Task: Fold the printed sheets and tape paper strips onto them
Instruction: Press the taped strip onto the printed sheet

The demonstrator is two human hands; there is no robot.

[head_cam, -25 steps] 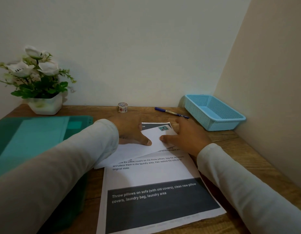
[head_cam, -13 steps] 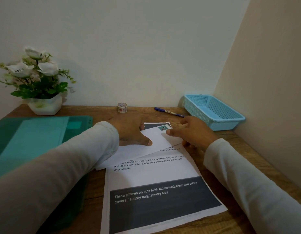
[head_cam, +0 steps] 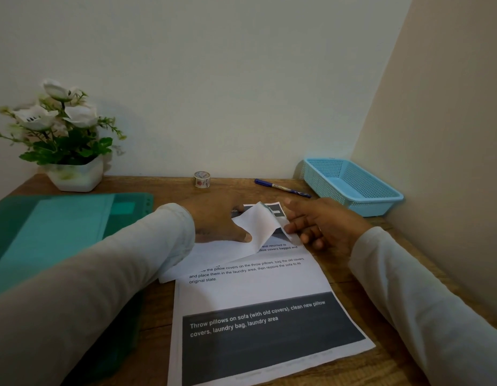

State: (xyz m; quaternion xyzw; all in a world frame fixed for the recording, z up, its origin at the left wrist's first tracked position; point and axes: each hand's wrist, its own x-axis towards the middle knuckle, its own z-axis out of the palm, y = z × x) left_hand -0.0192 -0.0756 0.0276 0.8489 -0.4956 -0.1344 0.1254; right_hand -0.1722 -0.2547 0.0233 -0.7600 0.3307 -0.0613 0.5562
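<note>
A person in pale long sleeves worked at a wooden surface [head_cam: 361,366] set into a corner, a printed sheet [head_cam: 258,291] lying flat before them with its dark banner reading "Throw pillows on sofa (with old covers), clean new pillow covers, laundry bag, laundry area". The left hand [head_cam: 216,221] lay palm down on the sheet's far end, fingers pressed together and flat, the thumb pinning a turned-over white flap [head_cam: 258,227] of the paper. That flap stood curled up off the page at its right edge — its blank underside facing the camera. The right hand [head_cam: 325,224] hovered just beside it, fingers [head_cam: 293,227] loosely spread, their tips touching the flap's raised corner; whether they actually pinched the paper could not be told. Along the back wall sat a small roll of patterned tape [head_cam: 202,179], upright on its edge, and to its right a blue pen [head_cam: 282,188] lying at an angle, its tip near a light blue perforated basket [head_cam: 353,185] tucked into the corner. A teal plastic folder [head_cam: 60,227] lay on the left of the surface, partly under the left sleeve, and behind it stood a white pot of artificial white flowers [head_cam: 63,135] — close against the wall.
</note>
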